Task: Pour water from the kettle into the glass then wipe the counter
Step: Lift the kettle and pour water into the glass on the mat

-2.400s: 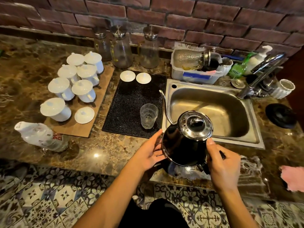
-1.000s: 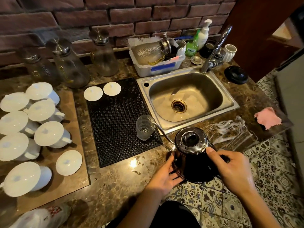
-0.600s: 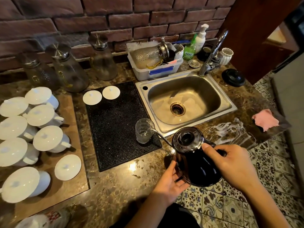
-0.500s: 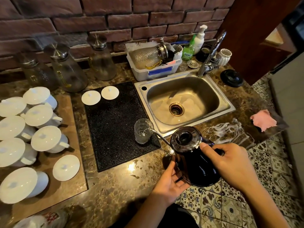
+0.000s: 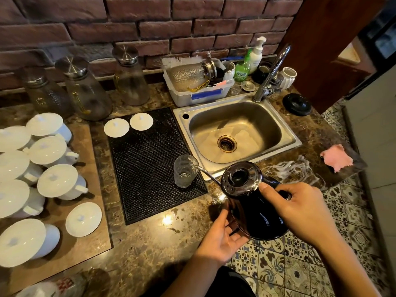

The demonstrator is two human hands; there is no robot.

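A black gooseneck kettle point(image 5: 255, 213) with a steel lid is tilted to the left over the counter's front edge. Its thin spout tip rests over the rim of a clear glass point(image 5: 184, 170), which stands on the black rubber mat point(image 5: 147, 163) and holds a little water. My right hand point(image 5: 300, 207) grips the kettle's handle, thumb against the lid. My left hand point(image 5: 222, 235) cups the kettle's lower side from below. A pink cloth point(image 5: 336, 157) lies on the counter at the far right, beyond a wet patch point(image 5: 291, 170).
A steel sink point(image 5: 235, 133) with a tap sits behind the kettle. Several white lidded cups stand on a board point(image 5: 90, 239) at the left. Three glass carafes point(image 5: 85, 91) line the brick wall. A dish bin point(image 5: 199, 91) and soap bottles sit behind the sink.
The kettle has tipped further left, with its spout now over the glass rim. Both hands keep their hold. The view has swung right since the oldest frame.
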